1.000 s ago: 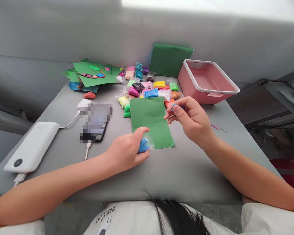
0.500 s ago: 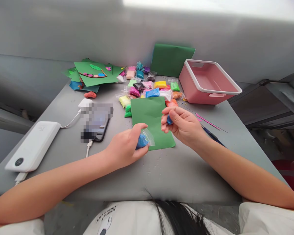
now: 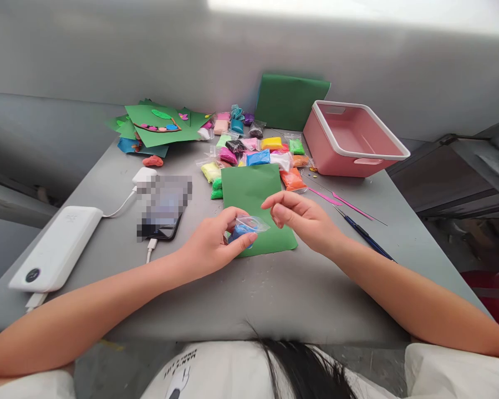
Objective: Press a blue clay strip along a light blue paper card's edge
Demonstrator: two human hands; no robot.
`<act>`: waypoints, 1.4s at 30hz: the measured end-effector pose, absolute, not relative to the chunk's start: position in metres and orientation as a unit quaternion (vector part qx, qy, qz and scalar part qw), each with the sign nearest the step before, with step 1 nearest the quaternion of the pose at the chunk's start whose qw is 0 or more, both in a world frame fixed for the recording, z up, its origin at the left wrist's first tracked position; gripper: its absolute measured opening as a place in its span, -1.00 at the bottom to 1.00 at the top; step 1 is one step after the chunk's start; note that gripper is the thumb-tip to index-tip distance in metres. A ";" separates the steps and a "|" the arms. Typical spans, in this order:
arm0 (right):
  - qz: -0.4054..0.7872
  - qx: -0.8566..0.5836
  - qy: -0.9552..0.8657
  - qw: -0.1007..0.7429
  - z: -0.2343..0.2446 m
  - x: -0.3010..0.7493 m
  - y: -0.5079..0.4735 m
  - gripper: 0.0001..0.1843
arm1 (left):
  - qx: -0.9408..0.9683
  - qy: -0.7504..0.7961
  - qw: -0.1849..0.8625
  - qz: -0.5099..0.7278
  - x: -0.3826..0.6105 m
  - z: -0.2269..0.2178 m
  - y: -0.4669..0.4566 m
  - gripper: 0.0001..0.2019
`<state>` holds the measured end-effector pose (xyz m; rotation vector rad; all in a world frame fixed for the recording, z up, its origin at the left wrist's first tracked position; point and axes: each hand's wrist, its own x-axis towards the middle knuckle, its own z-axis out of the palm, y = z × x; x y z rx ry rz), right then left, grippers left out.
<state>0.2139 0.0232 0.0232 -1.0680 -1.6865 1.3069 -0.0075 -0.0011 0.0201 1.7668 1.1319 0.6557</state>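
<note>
A: How far along, approx?

B: Early, prob. Just blue clay bag (image 3: 250,225) in use, apart from heap of coloured packets (image 3: 258,159). No sign of shapes on visible part of green sheet (image 3: 251,188), unlike on decorated sheets (image 3: 162,138) at back left. Still left, at a guess: most of the work.

A: Bag where, exactly?

B: In left hand (image 3: 217,239), over near-left part of green sheet. Can't tell if touching it.

A: Grip?

B: Closed round bag: thumb on near side, fingers on far side, partly hidden.

A: And right hand (image 3: 305,221)?

B: Just beside bag, apart from it, over sheet's right edge approx. Half-curled, w/ index finger toward bag & thumb close to bent fingers. Can't tell if pinching a bit of clay or not; too hidden.

A: Tools?

B: Navy tool (image 3: 362,231) & pink tools (image 3: 353,206), off to right, not in hand.
</note>
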 end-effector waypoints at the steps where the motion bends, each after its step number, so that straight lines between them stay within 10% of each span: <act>1: 0.478 -0.423 -0.683 0.355 0.023 0.214 0.021 -0.61 | 0.708 0.455 0.464 0.277 -0.007 0.020 -0.001 -0.67; 42: 0.298 -0.374 -0.749 0.459 0.021 0.205 0.004 -0.91 | 0.624 0.439 0.468 0.447 -0.003 0.017 -0.002 -0.83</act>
